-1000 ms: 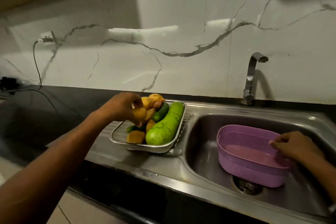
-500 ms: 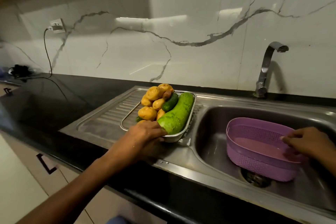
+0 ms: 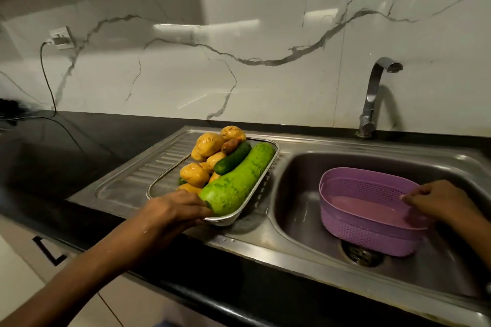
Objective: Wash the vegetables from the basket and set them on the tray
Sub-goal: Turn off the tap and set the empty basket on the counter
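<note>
Head view: a person stands at a steel sink set in a dark worktop, with the washing apparently all but finished. The metal tray sits on the ribbed draining board, just left of the basin, presumably so that rinse water can run off. It is heaped with vegetables: a long pale-green gourd lies along its right side, a dark cucumber rests beside it, and a pile of yellow potatoes fills the left and far end.

The left hand is at the tray's near edge, its fingers curled over the rim and touching the blunt end of the gourd; whether they are steadying the tray or nudging the gourd into place cannot be told.

The purple plastic basket stands in the basin over the drain, holding no vegetables but what looks like a shallow pool of water. The right hand grips its far-right rim, fingers closed over the edge, likely to tip the water out.

The tap at the back shows no running water. Judged from the empty basket, little remains beyond draining it.
</note>
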Available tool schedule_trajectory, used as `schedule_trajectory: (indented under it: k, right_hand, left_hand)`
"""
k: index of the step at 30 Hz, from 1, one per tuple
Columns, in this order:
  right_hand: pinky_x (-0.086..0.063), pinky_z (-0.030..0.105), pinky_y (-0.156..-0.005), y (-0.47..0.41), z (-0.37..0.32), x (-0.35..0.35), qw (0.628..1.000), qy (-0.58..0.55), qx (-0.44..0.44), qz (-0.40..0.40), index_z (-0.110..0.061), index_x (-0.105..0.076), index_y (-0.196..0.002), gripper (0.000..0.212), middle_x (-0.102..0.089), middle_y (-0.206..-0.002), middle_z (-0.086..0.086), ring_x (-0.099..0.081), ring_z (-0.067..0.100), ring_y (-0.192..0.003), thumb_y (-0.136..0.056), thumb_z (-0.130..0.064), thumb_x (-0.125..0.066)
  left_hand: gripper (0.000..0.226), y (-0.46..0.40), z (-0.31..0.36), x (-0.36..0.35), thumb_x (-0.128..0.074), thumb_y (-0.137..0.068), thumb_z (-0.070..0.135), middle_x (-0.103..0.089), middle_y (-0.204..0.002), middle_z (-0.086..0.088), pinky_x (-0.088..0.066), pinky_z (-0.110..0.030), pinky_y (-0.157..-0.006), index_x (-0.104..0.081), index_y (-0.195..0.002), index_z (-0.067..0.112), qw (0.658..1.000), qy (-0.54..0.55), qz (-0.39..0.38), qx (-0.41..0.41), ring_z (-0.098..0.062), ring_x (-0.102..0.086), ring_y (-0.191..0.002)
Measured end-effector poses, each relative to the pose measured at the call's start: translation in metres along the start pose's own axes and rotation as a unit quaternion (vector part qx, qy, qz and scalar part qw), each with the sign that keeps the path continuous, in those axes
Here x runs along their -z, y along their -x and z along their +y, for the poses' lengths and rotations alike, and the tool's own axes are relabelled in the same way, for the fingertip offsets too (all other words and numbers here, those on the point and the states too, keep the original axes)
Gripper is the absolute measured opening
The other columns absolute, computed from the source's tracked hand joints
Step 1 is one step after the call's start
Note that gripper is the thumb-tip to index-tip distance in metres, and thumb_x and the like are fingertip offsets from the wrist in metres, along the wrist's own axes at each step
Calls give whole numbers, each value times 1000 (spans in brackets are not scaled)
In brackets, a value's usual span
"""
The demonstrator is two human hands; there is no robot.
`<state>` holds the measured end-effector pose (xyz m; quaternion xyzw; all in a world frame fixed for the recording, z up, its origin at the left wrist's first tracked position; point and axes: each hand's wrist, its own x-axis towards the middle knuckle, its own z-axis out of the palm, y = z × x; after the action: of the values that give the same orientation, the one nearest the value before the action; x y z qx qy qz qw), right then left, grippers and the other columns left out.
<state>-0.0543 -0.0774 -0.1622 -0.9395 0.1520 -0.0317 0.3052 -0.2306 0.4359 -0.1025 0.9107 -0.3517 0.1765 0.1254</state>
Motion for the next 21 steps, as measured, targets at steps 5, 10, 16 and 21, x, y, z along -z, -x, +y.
schedule_trajectory:
  k: [5,10,16,21]
  right_hand:
    - [-55,39,-73,-4,3,7,999,-12,-41,22,-7,-69,-69,34,-70,-76,18,-67,34,-74,-82,-36,-81]
    - [-49,36,-57,-13,25,7,993,-10,-110,-42,11,-64,-69,29,-61,-54,23,-61,36,-60,-93,-5,-63]
    - [-51,37,-53,-12,36,7,988,29,-100,-112,16,-67,-81,7,-63,-62,26,-61,33,-53,-81,10,-64]
    - [-47,29,-54,-9,37,15,978,23,-96,-182,5,-71,-78,6,-63,-56,17,-56,24,-46,-79,8,-75]
  left_hand:
    - [23,-10,44,15,-69,-85,8,-62,-105,9,-50,-36,-81,-65,-104,19,991,64,100,69,-17,-63,-100]
    - [40,-100,109,-22,-65,-70,-5,-57,-109,2,-47,-29,-89,-63,-106,14,982,113,149,23,-17,-58,-107]
    - [106,-226,68,-143,-76,-79,17,-10,-166,-20,-26,-47,-122,-8,-161,15,941,142,-132,279,-31,-15,-154]
    - [122,-239,50,-189,-72,-80,-14,-37,-157,-17,-55,-37,-86,19,-157,11,865,310,-186,348,-30,-56,-123]
